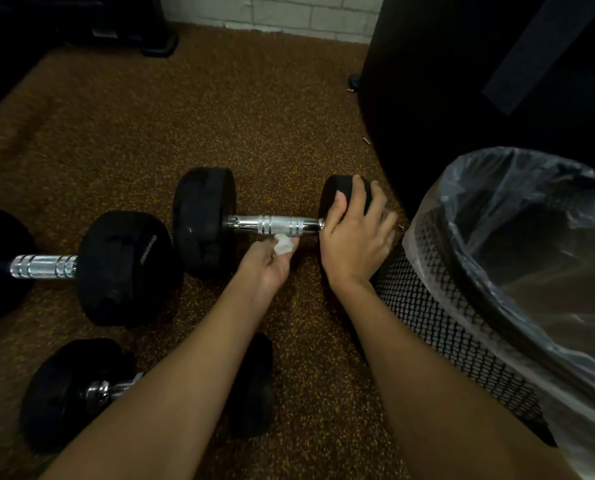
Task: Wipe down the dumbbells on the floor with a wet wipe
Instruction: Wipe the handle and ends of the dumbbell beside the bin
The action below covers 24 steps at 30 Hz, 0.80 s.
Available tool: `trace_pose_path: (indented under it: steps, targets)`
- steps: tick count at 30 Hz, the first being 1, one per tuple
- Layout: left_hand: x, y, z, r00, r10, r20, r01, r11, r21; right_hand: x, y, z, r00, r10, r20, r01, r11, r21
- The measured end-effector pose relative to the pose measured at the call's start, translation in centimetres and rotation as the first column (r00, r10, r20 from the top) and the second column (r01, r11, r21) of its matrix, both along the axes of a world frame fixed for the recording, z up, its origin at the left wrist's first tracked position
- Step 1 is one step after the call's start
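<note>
A black dumbbell with a chrome handle [275, 224] lies across the speckled floor in the middle of the view. My left hand [266, 268] pinches a small crumpled white wet wipe [283, 244] against the underside of that handle. My right hand [356, 237] lies over the dumbbell's right head [334, 188], fingers curled around it. A second dumbbell [116, 268] lies to the left. A third dumbbell [74, 386] lies nearer me, partly hidden by my left forearm.
A black mesh waste bin with a clear plastic liner [517, 271] stands at the right, close to my right hand. A large dark object [479, 81] rises behind it. A white brick wall [271, 12] and dark equipment [81, 22] border the far floor.
</note>
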State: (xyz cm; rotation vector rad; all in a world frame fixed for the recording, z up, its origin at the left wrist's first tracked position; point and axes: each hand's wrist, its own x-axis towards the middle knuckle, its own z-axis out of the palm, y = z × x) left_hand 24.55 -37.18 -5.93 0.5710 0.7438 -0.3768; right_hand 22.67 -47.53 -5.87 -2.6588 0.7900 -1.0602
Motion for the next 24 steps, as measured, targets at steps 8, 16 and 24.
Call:
trace_pose_path:
  steps: [8,16,24]
  targets:
    - [0.1,-1.8,0.6,0.995,-0.096,-0.007,0.096,0.984,0.149,0.0,0.1,0.1,1.0,-0.011,0.022,0.011,1.0,-0.004]
    - [-0.8,0.0,3.9,0.93,-0.362,0.068,0.353,0.928,0.122,0.1,0.0,0.0,0.999,-0.032,0.031,0.032,0.999,-0.017]
    - [2.0,1.3,5.4,0.797,-0.546,0.259,-0.02,0.403,0.915,-0.1,0.2,0.3,0.998,-0.058,0.015,0.059,0.997,-0.054]
